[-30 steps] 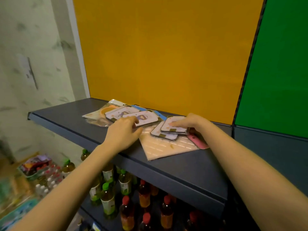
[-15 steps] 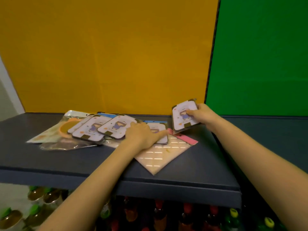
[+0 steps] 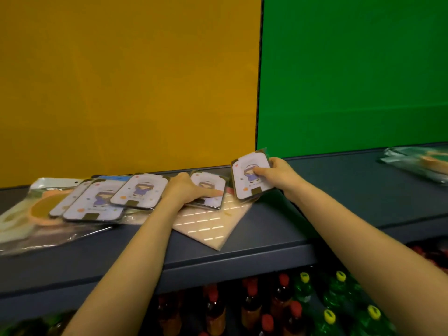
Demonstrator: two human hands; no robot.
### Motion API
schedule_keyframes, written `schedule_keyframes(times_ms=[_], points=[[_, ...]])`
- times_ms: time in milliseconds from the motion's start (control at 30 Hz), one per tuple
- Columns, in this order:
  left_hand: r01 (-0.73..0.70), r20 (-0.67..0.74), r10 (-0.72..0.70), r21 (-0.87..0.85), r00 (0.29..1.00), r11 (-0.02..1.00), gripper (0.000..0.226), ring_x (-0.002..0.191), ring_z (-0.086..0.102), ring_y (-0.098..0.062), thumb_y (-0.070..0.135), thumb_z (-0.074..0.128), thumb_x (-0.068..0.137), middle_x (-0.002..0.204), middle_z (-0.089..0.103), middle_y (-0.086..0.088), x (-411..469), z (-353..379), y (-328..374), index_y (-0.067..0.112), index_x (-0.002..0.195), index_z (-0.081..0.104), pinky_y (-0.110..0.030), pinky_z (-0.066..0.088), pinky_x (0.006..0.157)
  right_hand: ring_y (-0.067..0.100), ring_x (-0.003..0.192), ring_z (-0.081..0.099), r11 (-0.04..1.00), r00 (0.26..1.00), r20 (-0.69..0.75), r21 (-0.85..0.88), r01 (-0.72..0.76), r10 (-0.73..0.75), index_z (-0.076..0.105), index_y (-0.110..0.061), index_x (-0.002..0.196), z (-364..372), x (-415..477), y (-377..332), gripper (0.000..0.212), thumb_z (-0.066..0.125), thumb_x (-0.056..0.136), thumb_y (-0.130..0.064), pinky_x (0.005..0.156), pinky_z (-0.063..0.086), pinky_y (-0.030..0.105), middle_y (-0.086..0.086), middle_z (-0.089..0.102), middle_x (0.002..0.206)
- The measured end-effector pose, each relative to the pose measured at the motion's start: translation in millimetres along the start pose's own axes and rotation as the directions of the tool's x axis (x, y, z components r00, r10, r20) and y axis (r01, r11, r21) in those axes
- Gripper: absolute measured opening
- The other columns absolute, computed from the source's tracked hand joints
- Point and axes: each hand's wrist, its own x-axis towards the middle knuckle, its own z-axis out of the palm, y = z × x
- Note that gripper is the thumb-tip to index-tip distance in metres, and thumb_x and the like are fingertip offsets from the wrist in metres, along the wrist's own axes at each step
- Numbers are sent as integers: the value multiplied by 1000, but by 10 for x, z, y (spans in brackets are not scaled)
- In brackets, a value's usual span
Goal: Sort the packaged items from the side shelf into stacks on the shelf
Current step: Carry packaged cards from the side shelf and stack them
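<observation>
Since half a second ago, my right hand [image 3: 276,177] has tilted its card pack [image 3: 252,179] more upright at frame centre, thumb clamped on its face. My left hand [image 3: 188,190] presses flat on another pack [image 3: 208,187] lying on the shelf [image 3: 266,229], gripping nothing.

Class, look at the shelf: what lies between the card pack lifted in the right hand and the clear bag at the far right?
Head view: only bare dark shelf separates the lifted card pack, held by the right hand, from the clear bag.

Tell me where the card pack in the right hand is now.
Head view: card pack, gripped by the right hand, tilted above the shelf below the yellow-green wall seam.
</observation>
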Motion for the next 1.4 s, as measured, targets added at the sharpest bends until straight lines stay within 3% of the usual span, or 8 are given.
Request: schedule_keyframes(times_ms=[167, 267, 400, 633, 1033, 1167, 1267, 1400], points=[[-80, -29, 76, -458, 997, 885, 37, 87, 66, -29, 27, 81, 69, 100, 70, -19, 71, 22, -26, 2, 92, 66, -37, 54, 74, 23, 92, 65, 999, 999, -48, 54, -9, 12, 53, -13, 101, -165, -167, 30, 15, 61, 88, -14, 84, 55, 35, 12, 66, 114], [-146, -97, 109, -603, 989, 784, 36, 84, 68, -30, 21, 70, 81, 108, 68, -22, 57, 29, 72, 0, 109, 62, -37, 60, 66, 10, 69, 61, 992, 997, -61, 123, -27, 35, 54, -10, 106, -365, -269, 62, 18, 60, 89, -13, 55, 52, 16, 6, 65, 101], [-148, -120, 87, -803, 989, 577, 34, 53, 67, -11, 12, 55, 91, 106, 62, -18, -42, 0, 255, -3, 122, 54, -19, 54, 42, 9, 67, 61, 981, 991, -105, 186, -62, 83, 53, -12, 96, -761, -373, 144, 9, 59, 90, -13, 62, 52, 20, 6, 65, 100], [-76, 5, 142, -827, 990, 558, 20, 41, 64, -4, 8, 48, 92, 58, 71, 1, -305, 256, 828, 5, 111, 55, -17, 51, 39, 10, 66, 62, 963, 977, -183, 261, -62, 113, 53, -5, 117, -1510, -411, 390, 30, 60, 89, -13, 44, 51, 13, 5, 67, 90], [-71, 89, 223, -780, 971, 621, 21, 40, 62, -2, 7, 43, 91, 78, 66, -7, -943, 1506, 2480, 2, 108, 55, -13, 46, 36, -3, 41, 62, 967, 975, -208, 252, -26, 80, 54, -10, 111, -3302, -464, 1007, 24, 61, 89, -13, 40, 47, 11, 0, 65, 82], [-71, 127, 267, -777, 955, 626, 12, 44, 65, -2, 7, 46, 92, 57, 71, 3, -1122, 1999, 3086, 7, 88, 57, -15, 52, 42, 7, 58, 65, 978, 966, -248, 210, -16, 69, 56, -8, 112, -4077, -459, 1304, 25, 62, 88, -14, 45, 51, 14, 8, 68, 97], [-71, 151, 294, -777, 944, 626, 9, 48, 66, -3, 9, 46, 93, 76, 71, -4, -1239, 2355, 3529, 10, 86, 52, -23, 54, 52, 10, 66, 62, 982, 955, -285, 186, -30, 83, 57, -12, 95, -4646, -439, 1512, 10, 63, 87, -17, 53, 52, 17, 11, 67, 104], [-65, 202, 338, -769, 919, 636, 10, 53, 69, -6, 7, 42, 93, 79, 70, -6, -1270, 2726, 4071, 8, 90, 51, -26, 56, 60, 7, 61, 62, 985, 930, -353, 169, -45, 103, 56, -7, 116, -5321, -405, 1718, 32, 64, 87, -19, 43, 50, 12, 10, 67, 104]])
